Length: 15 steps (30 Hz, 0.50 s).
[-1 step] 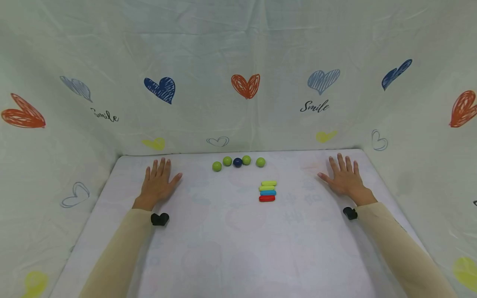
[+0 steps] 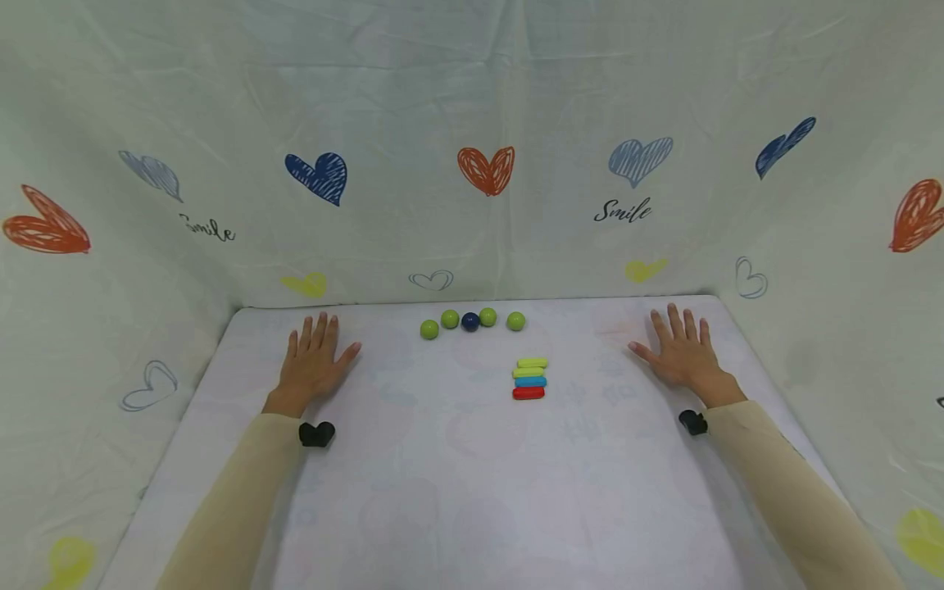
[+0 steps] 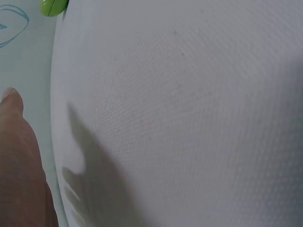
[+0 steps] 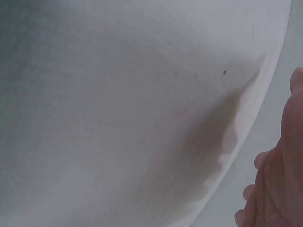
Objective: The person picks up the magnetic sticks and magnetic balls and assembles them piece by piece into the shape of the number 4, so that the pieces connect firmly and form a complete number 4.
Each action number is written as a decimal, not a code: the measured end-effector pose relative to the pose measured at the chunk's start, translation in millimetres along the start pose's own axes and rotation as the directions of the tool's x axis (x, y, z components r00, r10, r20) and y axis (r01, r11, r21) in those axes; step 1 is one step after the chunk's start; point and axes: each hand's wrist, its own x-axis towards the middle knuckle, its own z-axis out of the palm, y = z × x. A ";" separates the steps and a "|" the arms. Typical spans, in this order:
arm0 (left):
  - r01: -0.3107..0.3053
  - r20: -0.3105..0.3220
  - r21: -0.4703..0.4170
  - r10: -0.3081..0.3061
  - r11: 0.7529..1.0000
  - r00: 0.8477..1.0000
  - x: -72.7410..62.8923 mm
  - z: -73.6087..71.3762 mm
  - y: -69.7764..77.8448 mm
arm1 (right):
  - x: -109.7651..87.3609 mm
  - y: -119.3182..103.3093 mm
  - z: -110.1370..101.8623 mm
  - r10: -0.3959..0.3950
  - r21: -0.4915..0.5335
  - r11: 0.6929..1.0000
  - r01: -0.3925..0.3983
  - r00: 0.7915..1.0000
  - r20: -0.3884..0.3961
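Palm down with fingers spread, my left hand (image 2: 311, 367) is at the left side of the white table, holding nothing. My right hand (image 2: 682, 356) mirrors it on the right side, fingers straight and spread. Between them, near the back edge, several shiny green balls (image 2: 429, 329) and one dark blue ball (image 2: 470, 322) form a loose row. Closer to me lie short sticks stacked in parallel: two yellow ones (image 2: 532, 362), a blue one (image 2: 530, 382) and a red one (image 2: 528, 393). The left wrist view catches my thumb (image 3: 21, 165) and part of a green ball (image 3: 53, 6).
The white-covered table (image 2: 472, 500) has faint printed patterns. A pale curtain (image 2: 398, 98) with printed hearts and "Smile" lettering rises behind it and along both sides. A black heart-shaped piece (image 2: 316, 434) sits at my left wrist, another (image 2: 692, 423) at my right.
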 end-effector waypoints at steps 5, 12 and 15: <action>0.002 -0.001 -0.005 -0.002 1.000 1.000 -0.2 0.4 1.9 | 0.6 -0.2 1.0 -0.011 0.006 1.000 0.011 1.000 -0.005; -0.004 -0.008 -0.004 0.004 1.000 1.000 1.3 3.3 4.7 | 0.8 -7.6 0.4 -0.038 0.010 0.999 0.038 0.999 -0.011; -0.012 -0.018 0.010 0.012 1.000 1.000 3.2 5.1 7.0 | 0.2 -14.3 -0.1 -0.052 -0.005 0.999 0.052 0.998 -0.020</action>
